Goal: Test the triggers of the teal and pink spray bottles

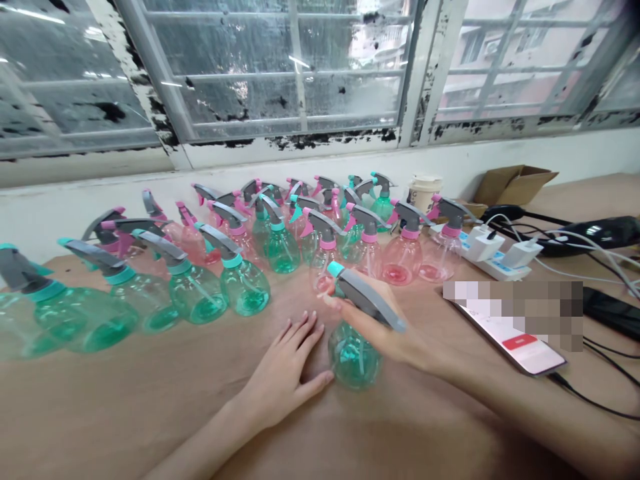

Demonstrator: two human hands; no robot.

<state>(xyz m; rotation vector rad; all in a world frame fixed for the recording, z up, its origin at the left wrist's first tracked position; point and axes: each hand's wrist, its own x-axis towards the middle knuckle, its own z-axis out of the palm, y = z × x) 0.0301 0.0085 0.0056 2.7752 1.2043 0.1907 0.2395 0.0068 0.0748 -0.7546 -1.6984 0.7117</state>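
At five o'clock in my view, my right hand (374, 330) has its fingers clamped around the neck of a rounded, clear-green plastic spray bottle (354, 365) with grey head and turquoise nozzle, held upright. At the bottle's nine o'clock, my left hand (284, 373) lies palm-down on the brown wooden table (165, 407), fingers slightly apart.
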